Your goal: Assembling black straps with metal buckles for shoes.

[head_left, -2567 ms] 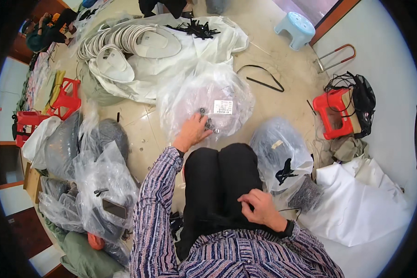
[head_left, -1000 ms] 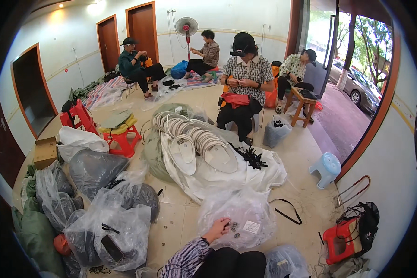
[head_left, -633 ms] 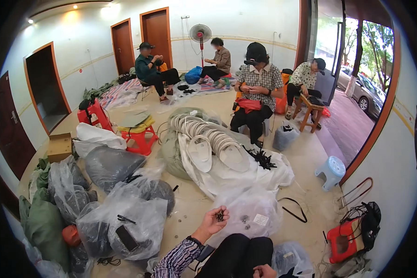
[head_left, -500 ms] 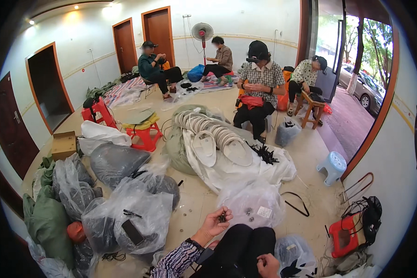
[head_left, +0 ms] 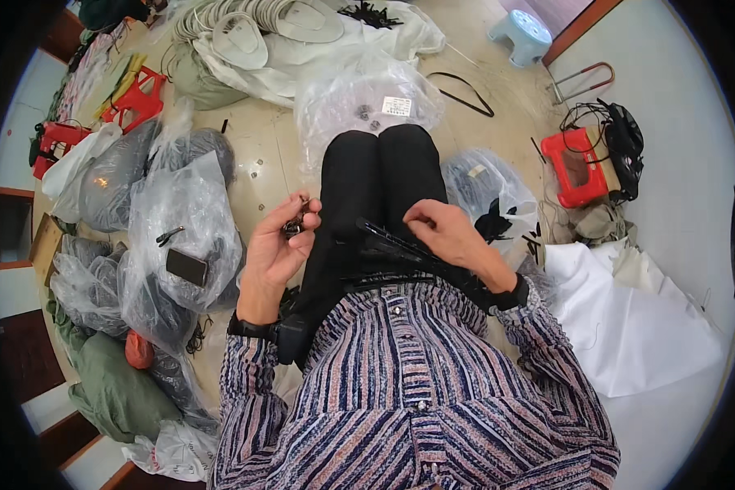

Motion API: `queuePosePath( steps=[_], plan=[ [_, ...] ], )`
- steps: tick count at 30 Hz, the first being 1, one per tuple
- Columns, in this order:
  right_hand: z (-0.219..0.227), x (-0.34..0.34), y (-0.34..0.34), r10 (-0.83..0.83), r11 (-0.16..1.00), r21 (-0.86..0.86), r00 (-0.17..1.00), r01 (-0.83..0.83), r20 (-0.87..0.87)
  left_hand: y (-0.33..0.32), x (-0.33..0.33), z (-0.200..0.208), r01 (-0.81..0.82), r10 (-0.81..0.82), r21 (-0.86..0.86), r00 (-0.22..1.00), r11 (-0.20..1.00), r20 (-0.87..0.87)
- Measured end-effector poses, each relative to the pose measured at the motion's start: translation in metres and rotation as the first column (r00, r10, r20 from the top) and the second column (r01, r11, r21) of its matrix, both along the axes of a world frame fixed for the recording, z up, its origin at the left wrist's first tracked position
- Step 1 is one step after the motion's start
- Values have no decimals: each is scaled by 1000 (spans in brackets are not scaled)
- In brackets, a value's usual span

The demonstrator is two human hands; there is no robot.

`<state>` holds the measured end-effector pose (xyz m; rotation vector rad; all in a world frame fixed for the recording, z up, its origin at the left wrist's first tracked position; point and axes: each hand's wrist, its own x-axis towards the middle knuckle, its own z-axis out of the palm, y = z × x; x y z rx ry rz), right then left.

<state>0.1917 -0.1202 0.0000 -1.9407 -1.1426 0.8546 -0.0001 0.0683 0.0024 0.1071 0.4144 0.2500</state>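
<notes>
My left hand [head_left: 279,245] is raised over my left thigh, its fingers curled around several small dark metal pieces [head_left: 294,225]; their exact kind is too small to tell. My right hand [head_left: 449,233] hovers above my right thigh with fingers bent together. Whatever its fingertips hold, if anything, is hidden. Between the hands, a glossy black strip [head_left: 390,238] lies across my lap on black trousers [head_left: 351,175].
Clear plastic bags with dark contents [head_left: 151,286] crowd the left, a black phone [head_left: 187,267] on top. Ahead lies a plastic bag with a white label [head_left: 367,90]. To the right are a bag of black pieces [head_left: 482,184], a red stool [head_left: 576,167] and white cloth [head_left: 629,318].
The view has tipped down toward my lap, and the co-workers have mostly left the picture. My right hand has come over my lap; the left still holds the small metal pieces.
</notes>
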Motion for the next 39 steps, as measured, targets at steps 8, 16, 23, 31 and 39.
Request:
queuePosePath(
  steps=[8, 16, 23, 31, 39],
  plan=[
    [-26, -25, 5, 238, 968, -168, 894, -186, 381, -20, -11, 0, 31, 27, 266, 977, 964, -211],
    [-11, -12, 8, 18, 988, -156, 999, -22, -27, -43, -4, -6, 180, -73, 300, 939, 937, -336],
    [4, -23, 1, -58, 990, -143, 963, 20, -265, -50, 6, 4, 285, -51, 561, 917, 777, -395],
    [22, -28, 1, -10, 1000, -27, 937, 1, -350, -50, 6, 3, 275, -30, 592, 921, 758, -389],
    [27, -21, 0, -13, 1000, -21, 717, -2, -697, -49, 2, -7, 208, -105, 458, 965, 864, -240]
  ],
)
